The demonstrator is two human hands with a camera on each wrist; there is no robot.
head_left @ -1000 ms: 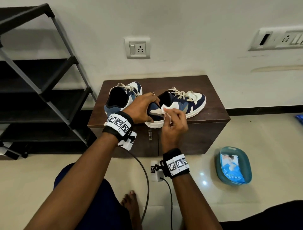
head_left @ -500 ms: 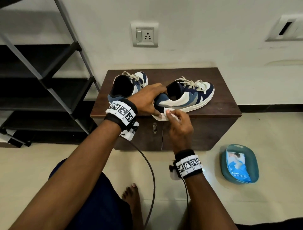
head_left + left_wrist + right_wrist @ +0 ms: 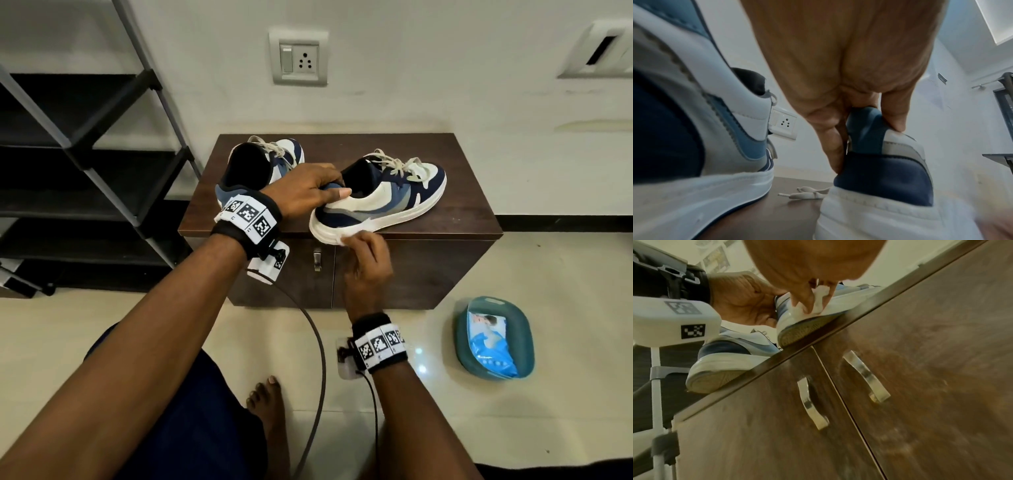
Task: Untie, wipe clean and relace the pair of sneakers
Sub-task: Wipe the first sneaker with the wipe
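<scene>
The right hand (image 3: 366, 270), pinching a white wipe (image 3: 819, 302), has slid down from the heel's side to the white sole edge of the right sneaker (image 3: 380, 198); the left hand (image 3: 308, 195) still grips its heel collar, on the cabinet's (image 3: 462, 219) near edge. Wiping is moving on; the left sneaker (image 3: 260, 168) waits just beside it.

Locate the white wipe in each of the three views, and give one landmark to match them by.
Head: white wipe just left of centre, pinched by the right hand against the heel sole of the right-hand navy, blue and white sneaker.
Left wrist: not identifiable.
Right wrist: upper centre, between the fingers.
Shared landmark: that sneaker's heel.
</scene>
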